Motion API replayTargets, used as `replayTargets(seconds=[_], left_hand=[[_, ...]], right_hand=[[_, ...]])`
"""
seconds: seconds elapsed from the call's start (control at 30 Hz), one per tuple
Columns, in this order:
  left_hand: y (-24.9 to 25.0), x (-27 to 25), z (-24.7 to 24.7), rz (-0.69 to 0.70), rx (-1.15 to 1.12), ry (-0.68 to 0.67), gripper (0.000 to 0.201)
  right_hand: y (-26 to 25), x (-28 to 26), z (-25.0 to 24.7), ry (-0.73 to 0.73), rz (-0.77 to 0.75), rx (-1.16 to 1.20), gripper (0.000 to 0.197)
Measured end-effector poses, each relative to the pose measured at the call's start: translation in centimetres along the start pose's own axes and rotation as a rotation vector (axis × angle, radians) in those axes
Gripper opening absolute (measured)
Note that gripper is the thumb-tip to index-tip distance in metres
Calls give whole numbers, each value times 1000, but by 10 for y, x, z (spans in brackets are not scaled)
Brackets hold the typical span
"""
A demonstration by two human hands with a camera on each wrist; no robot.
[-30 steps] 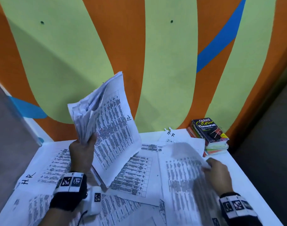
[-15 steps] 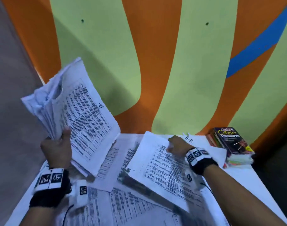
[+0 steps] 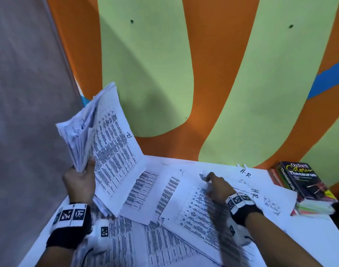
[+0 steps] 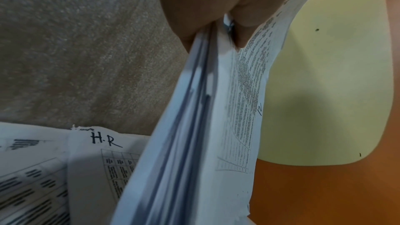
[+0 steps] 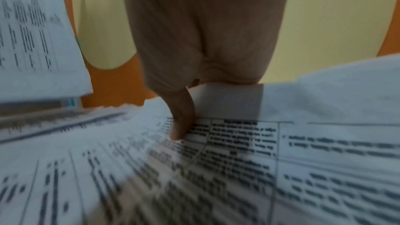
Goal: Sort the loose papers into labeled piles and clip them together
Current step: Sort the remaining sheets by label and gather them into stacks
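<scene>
My left hand [image 3: 83, 171] grips a thick stack of printed papers [image 3: 109, 149] by its lower edge and holds it upright over the table's left side; the front page is marked "12". In the left wrist view the left hand [image 4: 211, 23] has its thumb on the front of the stack [image 4: 190, 134]. My right hand [image 3: 210, 181] pinches the far edge of one printed sheet [image 3: 191, 212] lying across the table's middle. In the right wrist view the thumb [image 5: 180, 126] presses on that sheet [image 5: 227, 168], whose edge folds up against the fingers.
Loose printed sheets cover the white table [image 3: 311, 239]. Sheets marked "H-R" [image 3: 248, 176] lie at the back right, another "H.R" sheet [image 4: 106, 140] at the left. A stack of books [image 3: 303, 185] topped by a thesaurus sits at the right. The painted wall is close behind.
My right hand carried the single sheet from the table's right side to the middle and lowered it onto the other sheets. My left hand kept its hold on the stack.
</scene>
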State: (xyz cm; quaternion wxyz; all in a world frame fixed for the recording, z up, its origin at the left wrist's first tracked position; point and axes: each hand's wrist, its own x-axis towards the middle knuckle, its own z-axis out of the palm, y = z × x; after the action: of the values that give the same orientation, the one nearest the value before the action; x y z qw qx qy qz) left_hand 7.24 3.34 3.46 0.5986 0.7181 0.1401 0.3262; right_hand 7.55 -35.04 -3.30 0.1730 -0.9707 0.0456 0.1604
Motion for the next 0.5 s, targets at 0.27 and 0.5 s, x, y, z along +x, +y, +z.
replayTargets(seconds=[0.27,0.5], left_hand=[[-21,0,4,-67,30,-22,20],[-32,12,-3,-88,61,73,41]], right_hand=[[33,-49,-126,258,-101,-44,3],[-4,-47,-196,261,-221,325,37]])
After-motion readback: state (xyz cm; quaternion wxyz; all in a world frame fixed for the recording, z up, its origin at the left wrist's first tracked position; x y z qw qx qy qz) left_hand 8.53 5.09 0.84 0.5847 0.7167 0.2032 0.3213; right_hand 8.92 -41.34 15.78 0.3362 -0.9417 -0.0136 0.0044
